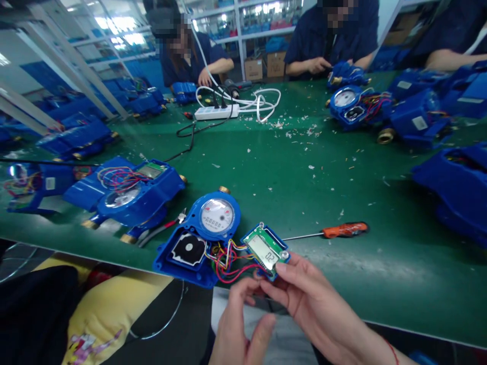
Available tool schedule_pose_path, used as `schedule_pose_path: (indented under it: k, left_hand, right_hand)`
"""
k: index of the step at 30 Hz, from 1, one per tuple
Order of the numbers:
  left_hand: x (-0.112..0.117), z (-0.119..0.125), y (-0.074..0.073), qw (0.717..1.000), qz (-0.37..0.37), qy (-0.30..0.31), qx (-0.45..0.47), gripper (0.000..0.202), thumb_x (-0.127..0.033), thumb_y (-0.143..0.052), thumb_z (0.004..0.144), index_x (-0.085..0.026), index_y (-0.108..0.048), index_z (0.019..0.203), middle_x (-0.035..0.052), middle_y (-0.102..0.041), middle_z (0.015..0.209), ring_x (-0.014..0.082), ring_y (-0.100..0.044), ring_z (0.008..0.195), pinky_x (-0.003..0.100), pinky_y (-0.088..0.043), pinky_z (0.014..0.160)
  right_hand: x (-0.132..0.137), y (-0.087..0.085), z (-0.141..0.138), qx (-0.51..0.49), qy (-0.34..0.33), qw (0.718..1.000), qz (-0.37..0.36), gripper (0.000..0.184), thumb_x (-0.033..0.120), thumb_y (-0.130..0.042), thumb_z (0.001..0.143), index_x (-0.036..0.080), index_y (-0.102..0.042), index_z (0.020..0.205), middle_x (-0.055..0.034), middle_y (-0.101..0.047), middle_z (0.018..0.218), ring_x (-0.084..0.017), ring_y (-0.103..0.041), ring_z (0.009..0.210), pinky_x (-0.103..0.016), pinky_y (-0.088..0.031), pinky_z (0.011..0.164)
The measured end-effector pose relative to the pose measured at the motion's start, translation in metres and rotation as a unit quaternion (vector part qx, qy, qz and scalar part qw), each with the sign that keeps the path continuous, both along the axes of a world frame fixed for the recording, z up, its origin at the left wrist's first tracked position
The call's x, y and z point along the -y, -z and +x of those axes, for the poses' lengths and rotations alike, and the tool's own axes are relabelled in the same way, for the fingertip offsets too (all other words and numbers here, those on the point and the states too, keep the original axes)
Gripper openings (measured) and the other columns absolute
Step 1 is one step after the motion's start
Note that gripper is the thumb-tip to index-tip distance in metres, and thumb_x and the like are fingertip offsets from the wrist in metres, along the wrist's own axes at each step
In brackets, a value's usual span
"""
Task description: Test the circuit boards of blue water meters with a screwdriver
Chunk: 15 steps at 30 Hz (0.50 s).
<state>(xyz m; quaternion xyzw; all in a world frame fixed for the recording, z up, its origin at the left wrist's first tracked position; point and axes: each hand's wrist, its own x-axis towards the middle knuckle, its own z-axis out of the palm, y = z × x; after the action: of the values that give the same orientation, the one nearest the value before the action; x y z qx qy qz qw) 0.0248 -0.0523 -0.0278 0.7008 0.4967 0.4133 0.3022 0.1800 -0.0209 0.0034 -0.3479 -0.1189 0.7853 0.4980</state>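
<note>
My right hand [314, 291] grips a small display board [264, 248] by its lower right corner, thumb on top. The board is green in a blue frame, and its LCD shows digits. Below it, my left hand [241, 322] has its thumb apart and its fingers bent toward the board's lower edge; whether the fingertips touch the wires is hidden. Red, yellow and white wires [230, 258] run from the board into a blue water meter [224, 233] with a round dial and a black square part. Behind the board lies an orange-handled screwdriver [344, 230].
Several blue meters [133, 197] stand at the left, and more meters [418, 116] at the right. A white power strip [216, 111] with cables lies farther back. White scraps [304, 126] litter the green table [266, 162]. Co-workers sit opposite; someone's yellow garment [114, 299] shows lower left.
</note>
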Motion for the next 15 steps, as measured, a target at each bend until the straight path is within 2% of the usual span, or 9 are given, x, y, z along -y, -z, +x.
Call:
schedule_pose_path:
  k: [2,4,6,8,11,12,13,14,15]
  left_hand:
    - [0.004,0.001,0.003,0.989,-0.135,-0.022,0.047,0.057,-0.051,-0.053,0.090,-0.019,-0.040,0.136,0.0166,-0.063,0.124,0.0285,-0.063,0.112,0.041,-0.053,0.094]
    - [-0.001,0.003,0.001,0.975,-0.202,-0.009,0.088,0.076,-0.057,-0.055,0.087,-0.017,-0.029,0.145,0.0213,-0.051,0.140,0.0346,-0.045,0.135,0.052,-0.037,0.111]
    - [-0.011,0.006,-0.005,0.962,-0.232,0.034,0.141,0.081,-0.056,-0.057,0.086,-0.018,-0.024,0.149,0.0200,-0.050,0.142,0.0344,-0.041,0.138,0.055,-0.028,0.116]
    - [-0.021,0.008,-0.009,0.945,-0.244,0.069,0.208,0.080,-0.055,-0.056,0.087,-0.021,-0.022,0.151,0.0178,-0.054,0.139,0.0327,-0.051,0.130,0.055,-0.031,0.115]
    - [-0.029,0.009,-0.009,0.926,-0.228,0.070,0.294,0.088,-0.064,-0.062,0.079,-0.023,-0.028,0.149,0.0166,-0.058,0.135,0.0324,-0.058,0.122,0.051,-0.038,0.111]
    - [-0.030,0.009,-0.008,0.920,-0.218,0.068,0.318,0.093,-0.069,-0.064,0.074,-0.022,-0.032,0.148,0.0166,-0.059,0.134,0.0328,-0.058,0.122,0.050,-0.039,0.111]
    - [-0.031,0.009,-0.006,0.914,-0.209,0.069,0.340,0.096,-0.074,-0.062,0.071,-0.022,-0.035,0.146,0.0166,-0.060,0.133,0.0331,-0.058,0.122,0.049,-0.040,0.110]
    - [-0.031,0.010,-0.005,0.911,-0.203,0.071,0.353,0.095,-0.078,-0.056,0.071,-0.021,-0.039,0.144,0.0167,-0.062,0.130,0.0329,-0.060,0.120,0.048,-0.041,0.109]
    - [-0.031,0.010,-0.004,0.915,-0.194,0.065,0.348,0.092,-0.082,-0.046,0.074,-0.020,-0.043,0.142,0.0166,-0.065,0.125,0.0320,-0.062,0.117,0.047,-0.043,0.107]
  right_hand:
    - [0.009,-0.001,-0.004,-0.043,-0.036,0.998,-0.035,0.035,0.032,-0.082,0.074,0.017,-0.067,0.102,-0.0042,-0.067,0.106,-0.014,-0.064,0.093,-0.023,-0.053,0.087]
    - [0.018,0.000,-0.009,-0.052,-0.073,0.994,-0.061,0.036,0.036,-0.083,0.074,0.016,-0.067,0.099,-0.0044,-0.067,0.099,-0.013,-0.064,0.088,-0.021,-0.053,0.081]
    - [0.024,0.001,-0.014,-0.050,-0.098,0.991,-0.077,0.032,0.040,-0.079,0.078,0.017,-0.066,0.096,-0.0032,-0.066,0.092,-0.011,-0.063,0.084,-0.019,-0.052,0.077]
    - [0.028,0.001,-0.014,-0.036,-0.119,0.990,-0.072,0.031,0.046,-0.074,0.084,0.018,-0.064,0.094,-0.0016,-0.063,0.085,-0.010,-0.061,0.079,-0.018,-0.051,0.072]
    - [0.027,-0.003,0.001,0.057,-0.202,0.978,0.018,0.038,0.055,-0.067,0.086,0.018,-0.065,0.095,-0.0021,-0.061,0.080,-0.011,-0.059,0.069,-0.020,-0.050,0.061]
    - [0.026,-0.005,0.011,0.127,-0.239,0.960,0.075,0.039,0.057,-0.066,0.086,0.018,-0.066,0.094,-0.0030,-0.062,0.079,-0.012,-0.059,0.067,-0.021,-0.050,0.059]
    - [0.024,-0.007,0.024,0.221,-0.262,0.929,0.142,0.039,0.057,-0.065,0.086,0.018,-0.068,0.092,-0.0043,-0.063,0.079,-0.014,-0.060,0.067,-0.023,-0.050,0.059]
    - [0.021,-0.009,0.039,0.331,-0.277,0.876,0.216,0.037,0.056,-0.064,0.086,0.019,-0.070,0.090,-0.0050,-0.063,0.077,-0.016,-0.060,0.067,-0.025,-0.051,0.060]
    - [0.017,-0.010,0.055,0.459,-0.245,0.805,0.285,0.034,0.054,-0.063,0.087,0.021,-0.071,0.089,-0.0057,-0.065,0.079,-0.019,-0.062,0.072,-0.027,-0.052,0.064]
